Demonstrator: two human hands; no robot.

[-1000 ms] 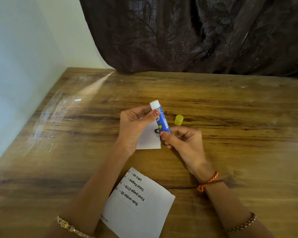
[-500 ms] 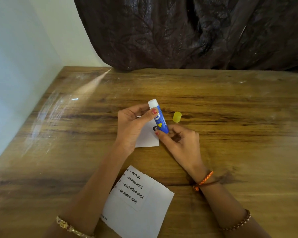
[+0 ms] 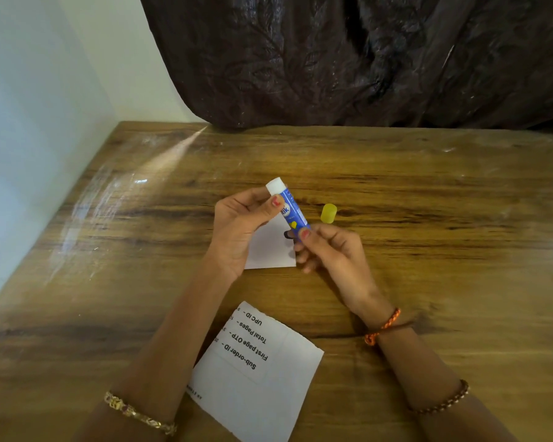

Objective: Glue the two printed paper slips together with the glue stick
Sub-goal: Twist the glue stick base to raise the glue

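A blue glue stick [image 3: 290, 208] with its white glue tip exposed is held tilted above the wooden table. My left hand [image 3: 240, 228] pinches its upper part near the tip. My right hand [image 3: 329, 250] pinches its lower end between thumb and fingers. Under both hands lies a small white paper slip [image 3: 270, 247], blank side up, partly hidden. A larger printed slip [image 3: 256, 368] lies flat near the front edge, between my forearms, its text upside down to me.
The yellow glue cap [image 3: 328, 213] lies on the wooden table [image 3: 428, 218] just right of the stick. A dark curtain [image 3: 364, 59] hangs behind the table. A pale wall [image 3: 29, 122] runs along the table's left side.
Both hands keep hold of the glue stick in nearly the same place. My right hand's fingers have shifted slightly at the stick's lower end.
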